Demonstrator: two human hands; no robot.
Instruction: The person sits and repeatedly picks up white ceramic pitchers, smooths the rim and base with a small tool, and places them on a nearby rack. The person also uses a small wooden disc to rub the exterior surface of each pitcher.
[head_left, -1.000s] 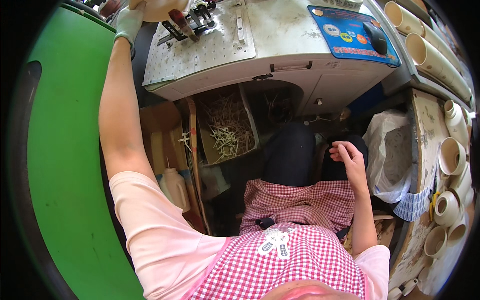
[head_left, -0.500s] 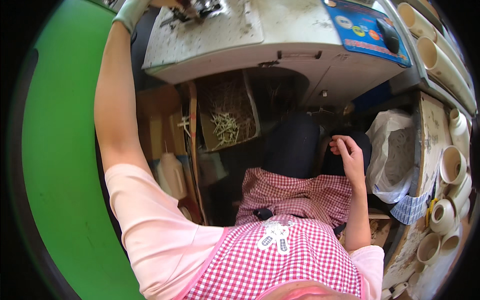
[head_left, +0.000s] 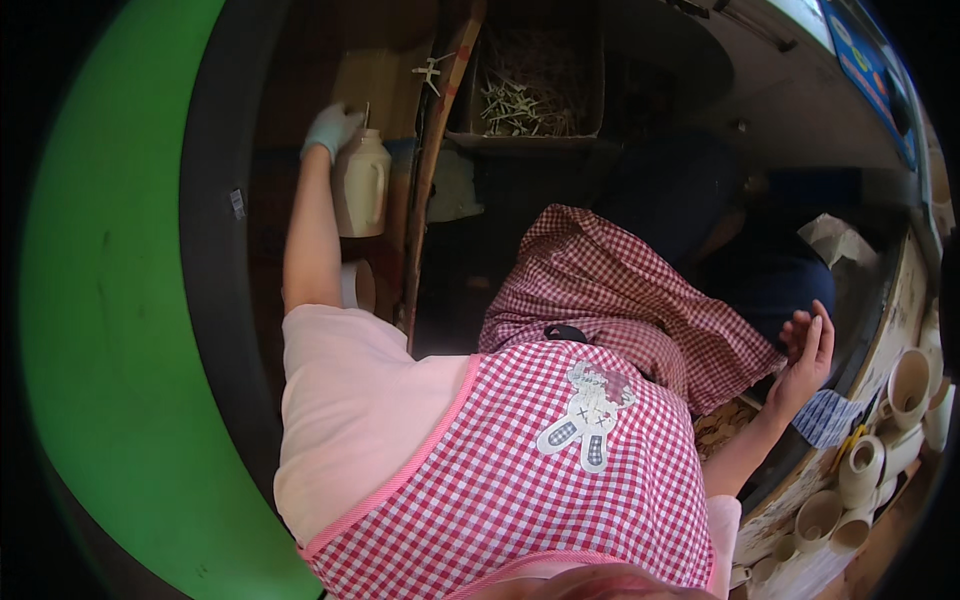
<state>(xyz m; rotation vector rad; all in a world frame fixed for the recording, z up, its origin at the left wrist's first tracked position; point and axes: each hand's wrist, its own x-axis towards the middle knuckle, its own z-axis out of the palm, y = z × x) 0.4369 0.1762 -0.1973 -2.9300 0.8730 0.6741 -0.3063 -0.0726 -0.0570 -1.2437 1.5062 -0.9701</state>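
Note:
My left hand (head_left: 334, 129), in a pale green glove, reaches down beside the neck of a cream jug-like bottle (head_left: 362, 190). The bottle has a side handle, and a thin rod rises from its neck. The fingers look curled and bunched; what they hold, if anything, is lost in shadow. Over my lap's right side, my right hand (head_left: 808, 352) hovers with its fingers loosely apart and nothing in them. A cream cup-like piece (head_left: 358, 285) is partly hidden by my left forearm.
A cardboard box (head_left: 525, 142) of thin pale branched pieces (head_left: 520, 108) stands beyond a wooden divider (head_left: 440, 110), where one branched piece (head_left: 430, 74) hangs. Several cream tubes and cups (head_left: 862, 465) fill the right side. A green surface (head_left: 110, 300) curves along the left.
My left hand has come down from the white worktable to beside the bottle. My view and body have turned left. The right hand has lifted off my knee, its fingers more spread.

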